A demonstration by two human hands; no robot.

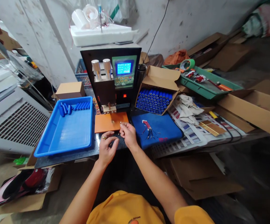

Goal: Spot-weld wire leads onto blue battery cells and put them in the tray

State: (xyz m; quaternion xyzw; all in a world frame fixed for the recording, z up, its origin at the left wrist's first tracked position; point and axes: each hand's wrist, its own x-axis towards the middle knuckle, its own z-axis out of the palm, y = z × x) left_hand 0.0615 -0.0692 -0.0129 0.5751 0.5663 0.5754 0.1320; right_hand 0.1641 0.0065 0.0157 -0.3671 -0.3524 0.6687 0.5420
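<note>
My right hand [128, 134] is closed in a pinch on a small wire lead [120, 123]. Its pale tip shows above the fingertips, and a bit of red below them. Beside it, my left hand [108, 147], with a ring on one finger, is curved with thumb and fingers apart and nothing visible between them. Both hands are at the front edge of an orange block [104, 123], under the electrodes of a black spot welder [125, 102] with a lit display. Right of the hands, a bunch of red and black wire leads [147, 127] lies on a blue cloth pad [163, 124].
A blue tray [76, 130] at left holds several blue cylindrical battery cells [82, 106]. Behind the pad, a cardboard box [161, 74] is packed with more cells. A green tray [230, 85] with tape and wires stands at back right. White foam [100, 35] sits atop the welder.
</note>
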